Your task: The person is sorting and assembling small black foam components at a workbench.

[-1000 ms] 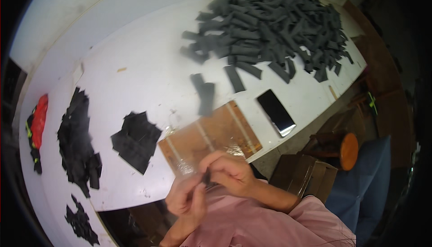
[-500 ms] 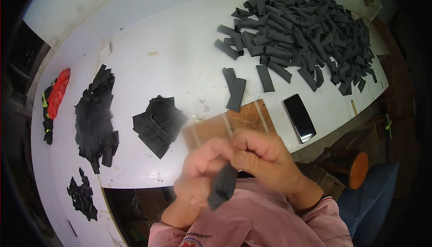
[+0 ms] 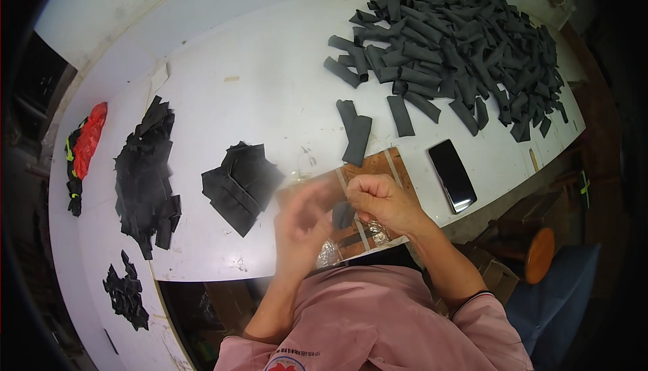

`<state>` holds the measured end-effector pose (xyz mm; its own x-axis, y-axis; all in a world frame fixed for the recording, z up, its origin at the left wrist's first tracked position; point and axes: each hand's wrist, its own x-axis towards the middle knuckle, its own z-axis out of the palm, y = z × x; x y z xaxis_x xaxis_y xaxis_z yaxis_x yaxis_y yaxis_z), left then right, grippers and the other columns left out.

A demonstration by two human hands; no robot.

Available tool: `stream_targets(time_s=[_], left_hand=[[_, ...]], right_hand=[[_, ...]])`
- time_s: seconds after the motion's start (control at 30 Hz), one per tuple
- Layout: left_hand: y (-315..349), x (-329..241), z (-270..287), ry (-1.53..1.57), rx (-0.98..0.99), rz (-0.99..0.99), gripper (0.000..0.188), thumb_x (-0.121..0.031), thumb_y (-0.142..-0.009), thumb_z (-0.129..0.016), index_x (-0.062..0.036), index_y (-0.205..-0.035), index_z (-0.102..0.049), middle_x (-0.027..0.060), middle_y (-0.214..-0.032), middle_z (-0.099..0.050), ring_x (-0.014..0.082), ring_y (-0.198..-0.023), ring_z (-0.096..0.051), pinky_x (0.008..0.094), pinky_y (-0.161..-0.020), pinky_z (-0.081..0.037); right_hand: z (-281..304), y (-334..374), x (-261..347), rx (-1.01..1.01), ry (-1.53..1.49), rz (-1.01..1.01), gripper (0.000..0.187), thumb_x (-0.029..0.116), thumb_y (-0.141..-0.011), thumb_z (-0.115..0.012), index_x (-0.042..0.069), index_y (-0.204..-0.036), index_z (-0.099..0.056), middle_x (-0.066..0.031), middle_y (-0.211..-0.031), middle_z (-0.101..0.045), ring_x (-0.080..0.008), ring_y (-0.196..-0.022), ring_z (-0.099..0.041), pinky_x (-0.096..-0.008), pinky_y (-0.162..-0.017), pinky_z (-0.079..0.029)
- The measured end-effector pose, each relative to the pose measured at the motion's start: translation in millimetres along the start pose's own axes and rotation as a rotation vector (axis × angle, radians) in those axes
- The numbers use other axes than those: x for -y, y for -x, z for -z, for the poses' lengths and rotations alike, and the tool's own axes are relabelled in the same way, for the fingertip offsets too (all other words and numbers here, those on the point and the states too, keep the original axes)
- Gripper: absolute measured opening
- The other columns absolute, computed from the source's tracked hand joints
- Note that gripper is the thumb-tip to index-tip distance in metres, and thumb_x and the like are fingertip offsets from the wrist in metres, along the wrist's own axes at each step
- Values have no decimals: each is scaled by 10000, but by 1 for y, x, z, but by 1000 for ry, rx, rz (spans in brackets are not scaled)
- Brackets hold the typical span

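Note:
My right hand [image 3: 383, 202] is closed in a pinch on a dark grey fabric tube [image 3: 343, 216], which hangs over the brown board [image 3: 383, 168] at the table's front edge. Just left of the tube is my left hand [image 3: 300, 226], so smeared by motion that its fingers cannot be read. Beyond the board lie two crossed grey tubes [image 3: 358, 141]. A small stack of flat black fabric pieces [image 3: 241, 185] rests to the left of my left hand.
A big heap of grey fabric tubes [image 3: 466, 54] covers the back right of the white table [image 3: 270, 74]. A phone [image 3: 451, 175] lies right of the board. More black pieces [image 3: 145, 175], scraps [image 3: 126, 293] and a red plastic bag [image 3: 89, 141] are at left.
Both hands have moved away from my body toward the board, and the left has come off the tube. The tube now hangs from my right hand alone.

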<state>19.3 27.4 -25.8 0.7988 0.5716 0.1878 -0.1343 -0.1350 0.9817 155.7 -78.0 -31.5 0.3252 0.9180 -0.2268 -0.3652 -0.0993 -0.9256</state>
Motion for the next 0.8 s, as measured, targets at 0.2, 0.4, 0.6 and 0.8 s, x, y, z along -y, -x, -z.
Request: stream_targets(time_s=[0.2, 0.4, 0.6, 0.8], left_hand=[[-13, -22, 0, 32, 64, -237, 161, -52, -763, -585, 11, -911, -590, 129, -920, -600, 215, -874, -535, 316, -795, -404], [14, -30, -12, 452, -334, -113, 171, -115, -767, -627, 7, -832, -526, 167, -913, -584, 250, -858, -548, 359, -782, -427], [-9, -23, -13, 525, 34, 89, 269, -102, -718, -669, 29, -919, -546, 162, -875, -580, 230, -880, -555, 347, -755, -469], [-18, -47, -21, 10, 152, 33, 147, 64, -610, -681, 4, -719, -603, 93, -826, -582, 126, -755, -529, 226, -658, -405]], right_hand=[[-15, 11, 13, -223, 494, 437, 234, 255, -823, -562, 23, -813, -538, -15, -695, -508, -93, -598, -463, -218, -498, -369], [-34, 28, 46, -171, 1476, 742, 305, 227, -684, -656, -24, -818, -544, -70, -670, -484, -244, -625, -494, -323, -510, -405], [-13, 15, 6, -227, 1157, 707, 171, 175, -690, -616, 39, -660, -515, -52, -647, -518, -225, -597, -522, -329, -489, -420], [-6, 17, 9, -99, 1066, 723, 101, 127, -701, -581, 43, -677, -529, -90, -653, -521, -259, -641, -546, -356, -537, -440]])
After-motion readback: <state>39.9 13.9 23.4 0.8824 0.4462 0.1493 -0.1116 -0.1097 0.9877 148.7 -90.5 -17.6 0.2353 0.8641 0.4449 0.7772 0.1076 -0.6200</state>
